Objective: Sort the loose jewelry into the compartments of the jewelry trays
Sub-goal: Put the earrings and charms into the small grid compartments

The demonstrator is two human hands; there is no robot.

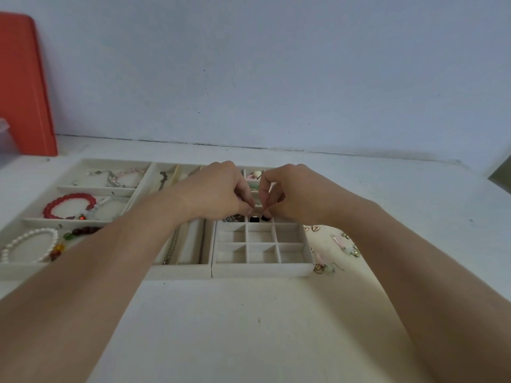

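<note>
Three cream jewelry trays stand side by side. The small-grid tray [262, 269] is at the right, a long-slot tray [190, 244] in the middle, a wide tray [69, 222] at the left. My left hand [218, 192] and my right hand [293, 192] meet over the grid tray's middle rows, fingertips pinched together on a tiny piece too small to identify. Small black pieces [255, 219] lie in the cells just below the fingertips. Loose earrings [348, 248] lie on the table right of the grid tray.
A red bead bracelet [69, 205], a pearl bracelet [27, 244] and chains fill the left tray. An orange board [25, 84] leans on the wall at the far left. The wall stands close behind the trays. The table's right edge is at the far right.
</note>
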